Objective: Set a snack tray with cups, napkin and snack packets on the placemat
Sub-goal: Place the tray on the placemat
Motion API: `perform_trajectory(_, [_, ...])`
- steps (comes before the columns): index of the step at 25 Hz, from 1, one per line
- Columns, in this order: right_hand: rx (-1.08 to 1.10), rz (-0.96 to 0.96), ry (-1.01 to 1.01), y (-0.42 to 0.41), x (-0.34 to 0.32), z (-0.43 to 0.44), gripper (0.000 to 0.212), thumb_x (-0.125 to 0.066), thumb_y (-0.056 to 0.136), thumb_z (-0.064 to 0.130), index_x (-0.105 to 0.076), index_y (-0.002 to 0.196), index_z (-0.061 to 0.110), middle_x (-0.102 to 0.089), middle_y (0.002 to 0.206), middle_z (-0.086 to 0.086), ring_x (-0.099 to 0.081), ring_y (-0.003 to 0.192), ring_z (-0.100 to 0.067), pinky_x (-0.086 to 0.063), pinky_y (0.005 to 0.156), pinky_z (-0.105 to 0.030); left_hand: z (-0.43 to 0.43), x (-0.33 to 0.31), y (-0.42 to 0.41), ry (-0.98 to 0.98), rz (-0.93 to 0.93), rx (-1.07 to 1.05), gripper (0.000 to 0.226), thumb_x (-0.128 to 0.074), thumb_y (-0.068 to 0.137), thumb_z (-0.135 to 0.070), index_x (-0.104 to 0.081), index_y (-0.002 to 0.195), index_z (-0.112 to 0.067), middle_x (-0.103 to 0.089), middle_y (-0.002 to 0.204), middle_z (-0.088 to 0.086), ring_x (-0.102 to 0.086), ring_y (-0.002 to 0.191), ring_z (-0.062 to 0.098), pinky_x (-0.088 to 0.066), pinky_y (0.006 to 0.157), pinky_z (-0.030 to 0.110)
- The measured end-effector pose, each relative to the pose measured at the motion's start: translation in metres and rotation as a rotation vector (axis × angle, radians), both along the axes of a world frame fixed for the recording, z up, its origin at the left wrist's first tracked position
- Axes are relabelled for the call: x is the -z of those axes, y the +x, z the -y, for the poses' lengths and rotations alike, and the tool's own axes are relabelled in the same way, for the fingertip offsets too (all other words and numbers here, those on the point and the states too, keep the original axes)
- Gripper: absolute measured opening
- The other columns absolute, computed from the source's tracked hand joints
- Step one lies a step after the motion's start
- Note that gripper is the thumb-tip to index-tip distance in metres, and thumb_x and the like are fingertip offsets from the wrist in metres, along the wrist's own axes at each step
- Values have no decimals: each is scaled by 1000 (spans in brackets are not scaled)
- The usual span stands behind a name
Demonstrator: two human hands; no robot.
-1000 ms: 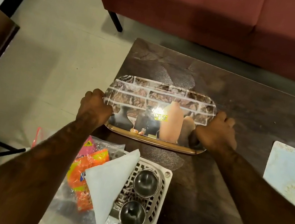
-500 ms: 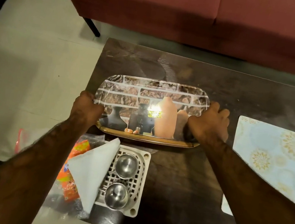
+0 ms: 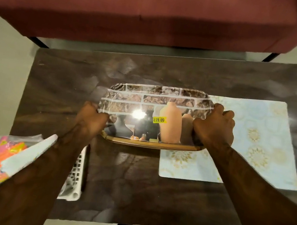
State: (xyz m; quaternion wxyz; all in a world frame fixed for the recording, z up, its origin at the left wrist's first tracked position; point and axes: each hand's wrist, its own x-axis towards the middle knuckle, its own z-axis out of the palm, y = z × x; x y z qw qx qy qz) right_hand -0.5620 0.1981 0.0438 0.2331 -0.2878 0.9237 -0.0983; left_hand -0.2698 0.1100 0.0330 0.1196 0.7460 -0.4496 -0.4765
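Note:
A glossy rectangular tray printed with bricks and vases carries a yellow price sticker. My left hand grips its left end and my right hand grips its right end. The tray's right part overlaps the left edge of the pale blue placemat with gold flowers, which lies on the right of the table. At lower left a white napkin leans over orange and pink snack packets in clear plastic. The cups are hidden behind my left forearm.
A white slotted basket sits at the near left of the dark wooden table, mostly under my left arm. A maroon sofa stands just beyond the table's far edge. Pale floor surrounds the table.
Both hands have carried the tray to the right, from the table's left side until its right part overlaps the placemat. The view has swung right, and my arm now covers the cups.

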Motion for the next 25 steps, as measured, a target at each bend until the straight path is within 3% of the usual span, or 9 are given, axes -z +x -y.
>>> perform_trajectory(3, [41, 1, 13, -67, -1, -42, 68, -70, 85, 39, -44, 144, 18, -43, 145, -14, -45, 137, -38, -49, 100, -51, -29, 5, -70, -26, -33, 61, 22, -66, 75, 0, -74, 93, -9, -77, 96, 17, -73, 67, 20, -60, 57, 33])
perform_trajectory(6, [64, 17, 33, -125, 1, -74, 67, -69, 87, 39, -43, 145, 17, -43, 147, -15, -45, 137, -38, -48, 102, -53, -56, 14, -131, 6, -7, 134, 25, -63, 82, -2, -73, 103, -10, -77, 100, 12, -75, 83, 29, -65, 73, 50])
perform_trajectory(8, [68, 36, 32, -158, 3, -89, 68, -69, 89, 39, -43, 146, 16, -43, 148, -17, -45, 137, -39, -48, 103, -53, -69, 20, -164, 43, 23, 161, 30, -64, 82, -7, -70, 111, -11, -76, 102, 10, -74, 87, 31, -64, 74, 54])
perform_trajectory(15, [46, 135, 30, -227, 30, -110, 69, -67, 91, 38, -41, 151, 15, -42, 149, -19, -43, 140, -41, -44, 109, -51, -92, 44, -230, 90, 52, 77, 38, -68, 79, -5, -58, 115, -12, -71, 107, 13, -74, 88, 34, -64, 73, 54])
perform_trajectory(25, [-38, 198, 35, -229, 57, -96, 71, -71, 90, 39, -42, 150, 16, -44, 146, -18, -48, 135, -41, -48, 105, -52, -89, 62, -224, 106, 111, 38, 33, -68, 85, -3, -64, 117, -7, -72, 109, 12, -71, 100, 33, -62, 84, 52])
